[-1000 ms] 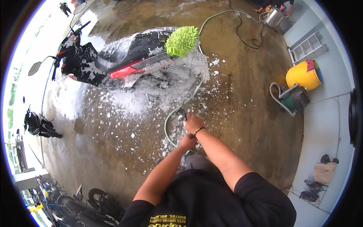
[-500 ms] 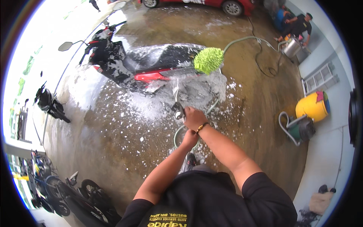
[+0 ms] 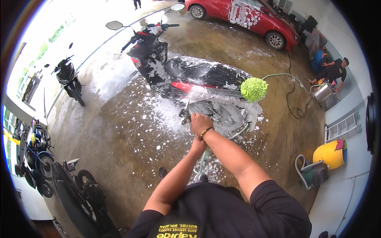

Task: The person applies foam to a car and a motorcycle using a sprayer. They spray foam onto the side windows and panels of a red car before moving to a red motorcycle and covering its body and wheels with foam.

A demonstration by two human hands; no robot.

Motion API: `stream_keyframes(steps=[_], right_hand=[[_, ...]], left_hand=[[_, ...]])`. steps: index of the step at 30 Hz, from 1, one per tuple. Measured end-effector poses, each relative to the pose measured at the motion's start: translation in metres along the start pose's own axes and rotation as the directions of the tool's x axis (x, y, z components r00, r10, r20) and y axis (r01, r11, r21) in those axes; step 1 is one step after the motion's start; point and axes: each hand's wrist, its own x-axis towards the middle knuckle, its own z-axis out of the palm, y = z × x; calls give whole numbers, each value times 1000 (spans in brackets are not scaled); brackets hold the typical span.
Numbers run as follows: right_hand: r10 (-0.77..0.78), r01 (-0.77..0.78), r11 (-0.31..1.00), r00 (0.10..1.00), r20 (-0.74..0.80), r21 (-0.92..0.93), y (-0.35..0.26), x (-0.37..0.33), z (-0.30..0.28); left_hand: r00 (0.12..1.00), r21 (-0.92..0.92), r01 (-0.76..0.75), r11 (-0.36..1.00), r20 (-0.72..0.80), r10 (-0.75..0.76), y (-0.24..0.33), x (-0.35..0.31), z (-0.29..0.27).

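Note:
My right hand is wrapped round a metal spray gun, its nozzle aimed at the lower side of a scooter. Just below and behind it, my left hand is closed on the pale green hose that trails down from the gun; its fingers are partly hidden. The black and red scooter stands ahead, streaked with white foam. Thick foam hides much of its lower rear. A bright green chenille wash mitt rests at the tail end of the seat.
Foam flecks cover the wet brown floor. A red car with foam stands behind. Parked motorcycles line the left. A person sits by a metal tank at the right; a yellow drum and ladder are nearer.
My view has swung left, so the scooter and car sit farther right and lower. The spray gun now points nearer the scooter's middle and front, and a second shoe shows below.

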Motion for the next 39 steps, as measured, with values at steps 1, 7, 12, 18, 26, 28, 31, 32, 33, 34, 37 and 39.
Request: stream_keyframes(steps=[1,7,12,18,26,28,31,32,33,34,37,39], right_hand=[[-4,4,1000,1000,2,-8,-10,9,2],[5,-4,999,1000,18,-45,-75,62,23],[61,-59,998,997,38,-30,-126,105,26],[-15,10,998,996,-91,-58,-171,164,-15],[65,-77,992,991,-120,-96,-180,176,-28],[102,-113,989,988,-118,-91,-170,168,-30],[174,-184,980,976,-128,-71,-155,151,-41],[190,-200,977,974,-125,-73,-146,144,-43],[203,-213,974,972,-122,-75,-137,136,-46],[212,-222,972,970,-118,-78,-129,129,-48],[227,-238,968,965,-130,-82,-113,116,-56],[231,-248,965,959,-166,-88,-96,108,-61]], left_hand=[[1000,-30,-1,1000,2,1,1,4,-12],[1000,-35,-8,999,24,9,15,25,-96],[998,-53,-5,999,60,8,48,33,-156],[986,40,-135,990,105,130,111,68,-210],[964,70,-172,983,216,153,142,74,-222],[949,0,-177,984,266,171,132,79,-211],[939,12,-155,988,311,144,121,80,-191],[936,36,-143,989,330,123,120,77,-179],[927,-82,-112,990,351,134,119,72,-167],[919,-78,-105,991,372,127,119,70,-158],[908,-173,-78,982,394,141,122,62,-137],[909,-191,-9,982,408,87,129,53,-113]])
